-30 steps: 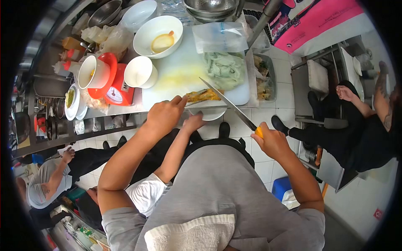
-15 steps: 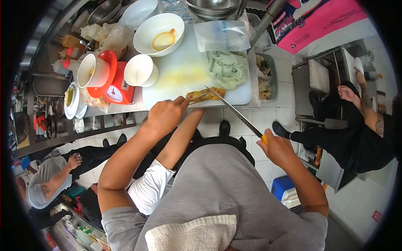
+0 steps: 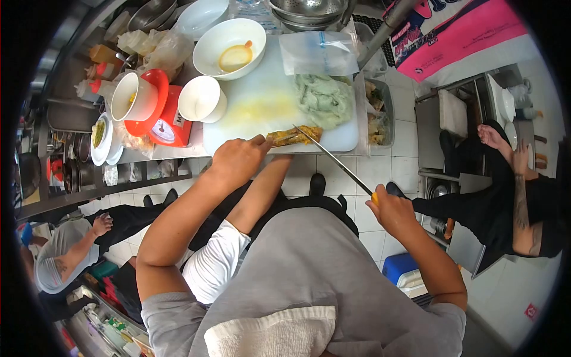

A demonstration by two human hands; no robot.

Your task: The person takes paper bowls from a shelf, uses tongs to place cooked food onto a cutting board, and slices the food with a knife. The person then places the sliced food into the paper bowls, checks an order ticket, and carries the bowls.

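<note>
While the right hand point(image 3: 394, 209) wraps its fingers firmly round the yellow handle of a long knife point(image 3: 340, 166), the blade slants leftward over the near edge of the cutting board point(image 3: 248, 113), its tip at a browned piece of food point(image 3: 291, 136). That piece lies lengthwise on the board, along its near edge. The left hand point(image 3: 239, 158) is at the same edge of the board, its fingers bunched at the food's left end; I cannot tell whether they pinch the food itself. A pale green cloth point(image 3: 324, 100) lies crumpled on the board's right part, with a clear plastic bag point(image 3: 318, 53) at the board's far right. Around the board's far left corner stands a white bowl point(image 3: 205, 58) with yellowish liquid, and a white tub point(image 3: 201, 100) is at the board's left edge. Left of the board, a red scale point(image 3: 171, 128) bears another tub. Another person's forearm point(image 3: 262, 193) reaches toward the board's near edge, the hand hidden.
</note>
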